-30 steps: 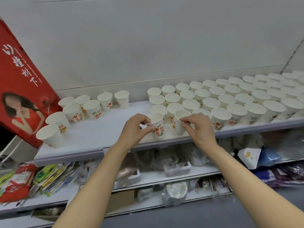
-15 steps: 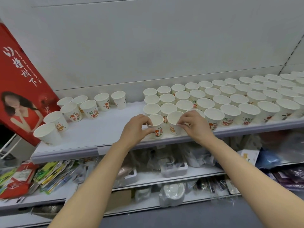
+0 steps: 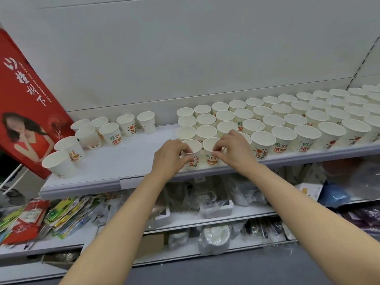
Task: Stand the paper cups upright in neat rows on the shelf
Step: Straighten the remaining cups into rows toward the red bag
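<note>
Both cups now stand on the white shelf point(image 3: 115, 161), fingers still pinching their rims.

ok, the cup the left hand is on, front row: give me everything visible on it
The cup in the left hand is a white paper cup, tapered, with a rolled rim and an open, empty mouth facing up. Red and green printed characters with an orange motif show on its front. It stands upright at the front edge of the white shelf, at the left end of the packed rows, right beside the cup the right hand holds. The left hand grips its left side, fingers curled at the rim.
</note>
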